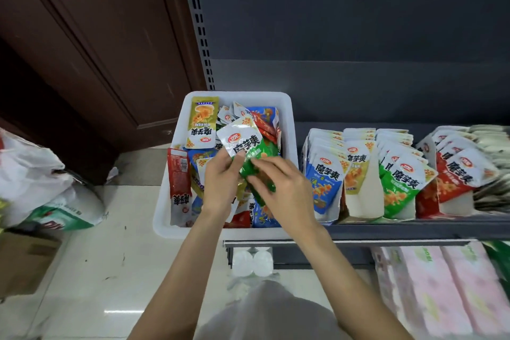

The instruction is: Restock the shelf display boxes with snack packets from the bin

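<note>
A white bin [289, 130] on the shelf's left end holds several mixed snack packets in yellow, blue, red and green. Over the bin, my left hand [220, 182] and my right hand [284, 188] both grip a small stack of green packets [248, 146], its white top pointing up and away. To the right stand the display boxes: blue [323, 182], yellow [358, 168], green [400, 188] and red [455, 179], each with packets standing upright in it.
The dark shelf edge [414, 229] runs along the front of the boxes. Pink wrapped packs [441, 284] lie on the lower shelf. White plastic bags [41, 182] and a cardboard box [22, 262] sit on the tiled floor at left, beside a brown door [82, 50].
</note>
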Tool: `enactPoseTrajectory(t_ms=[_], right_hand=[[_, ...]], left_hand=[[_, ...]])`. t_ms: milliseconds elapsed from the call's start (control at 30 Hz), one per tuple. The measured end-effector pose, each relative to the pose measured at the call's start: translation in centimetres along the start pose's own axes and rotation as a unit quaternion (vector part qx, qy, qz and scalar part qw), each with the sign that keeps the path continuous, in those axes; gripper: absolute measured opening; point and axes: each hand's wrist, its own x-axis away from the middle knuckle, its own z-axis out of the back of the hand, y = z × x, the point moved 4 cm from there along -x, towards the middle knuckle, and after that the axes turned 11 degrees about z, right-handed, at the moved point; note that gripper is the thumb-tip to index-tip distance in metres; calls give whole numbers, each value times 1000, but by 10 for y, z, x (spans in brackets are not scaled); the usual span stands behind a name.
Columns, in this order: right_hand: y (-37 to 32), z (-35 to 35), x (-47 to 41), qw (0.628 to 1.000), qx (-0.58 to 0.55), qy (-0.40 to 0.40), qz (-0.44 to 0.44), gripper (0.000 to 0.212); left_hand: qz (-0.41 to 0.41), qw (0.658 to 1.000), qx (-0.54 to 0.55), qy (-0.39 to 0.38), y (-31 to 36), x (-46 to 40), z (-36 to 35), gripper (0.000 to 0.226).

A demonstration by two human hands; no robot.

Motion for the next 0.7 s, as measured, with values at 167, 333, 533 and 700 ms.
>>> enactPoseTrajectory(t_ms=[167, 333, 533, 700], right_hand=[[34, 62, 4, 981, -89, 47, -168, 47], [59, 128, 16, 977, -102, 6, -188, 67], [87, 211, 59, 976, 102, 80, -177, 15], [118, 233, 89, 949, 163, 142, -228, 13]], left_hand=[[-69, 986, -102, -112, 19, 7, -29, 23], [-116, 929, -198, -291, 28, 27, -103, 22], [-279, 885, -263, -264, 28, 39, -193, 17], [-353, 838, -310, -278, 27, 46, -259, 18]])
